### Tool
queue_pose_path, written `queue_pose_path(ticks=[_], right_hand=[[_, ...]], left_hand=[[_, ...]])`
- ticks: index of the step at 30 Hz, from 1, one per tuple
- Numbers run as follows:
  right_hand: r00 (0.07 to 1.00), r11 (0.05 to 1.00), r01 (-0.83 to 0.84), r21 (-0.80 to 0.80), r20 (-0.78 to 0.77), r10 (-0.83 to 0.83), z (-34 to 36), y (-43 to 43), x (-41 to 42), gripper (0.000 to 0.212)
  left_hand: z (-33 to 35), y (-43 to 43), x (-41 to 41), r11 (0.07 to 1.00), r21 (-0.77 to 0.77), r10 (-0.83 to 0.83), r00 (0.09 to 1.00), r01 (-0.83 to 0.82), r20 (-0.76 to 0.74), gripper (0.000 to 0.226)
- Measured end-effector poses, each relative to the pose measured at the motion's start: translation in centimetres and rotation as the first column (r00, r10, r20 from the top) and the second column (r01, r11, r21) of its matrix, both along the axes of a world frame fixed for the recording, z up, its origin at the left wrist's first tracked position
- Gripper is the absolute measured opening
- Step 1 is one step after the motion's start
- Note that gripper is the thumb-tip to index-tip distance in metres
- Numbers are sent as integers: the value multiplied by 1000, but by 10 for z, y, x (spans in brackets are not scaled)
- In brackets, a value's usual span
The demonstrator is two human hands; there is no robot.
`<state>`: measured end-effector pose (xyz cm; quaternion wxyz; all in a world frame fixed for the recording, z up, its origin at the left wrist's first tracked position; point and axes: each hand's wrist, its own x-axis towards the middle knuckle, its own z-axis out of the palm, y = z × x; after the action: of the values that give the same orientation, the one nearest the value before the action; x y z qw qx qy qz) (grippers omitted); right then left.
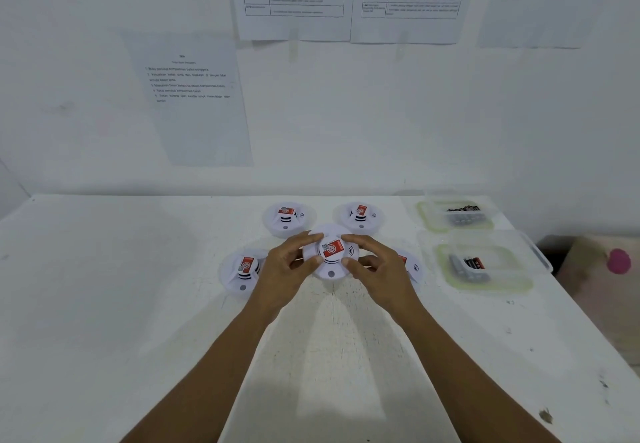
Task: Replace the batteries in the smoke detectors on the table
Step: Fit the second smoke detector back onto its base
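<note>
Smoke detector (330,255): round, white, red label on top, central among four alike. Left hand (289,266) and right hand (375,266) grip its opposite sides, fingers curled around the rim.

Both hands grip centre smoke detector (331,255) from either side: left hand (290,262), right hand (375,262). Four more detectors around it on white table (104,304). Two clear battery tubs (485,262) at right.
</note>
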<state>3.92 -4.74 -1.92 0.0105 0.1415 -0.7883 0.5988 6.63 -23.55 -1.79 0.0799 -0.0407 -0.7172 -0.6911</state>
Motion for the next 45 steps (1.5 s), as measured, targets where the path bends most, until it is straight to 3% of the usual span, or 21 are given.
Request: queue_pose_path(ticks=[45], right_hand=[[1000,1000,12,26,1,-12,-4,-4,-2,39]], left_hand=[[-7,-1,-2,1000,-25,9,1000,-9,-27,36]])
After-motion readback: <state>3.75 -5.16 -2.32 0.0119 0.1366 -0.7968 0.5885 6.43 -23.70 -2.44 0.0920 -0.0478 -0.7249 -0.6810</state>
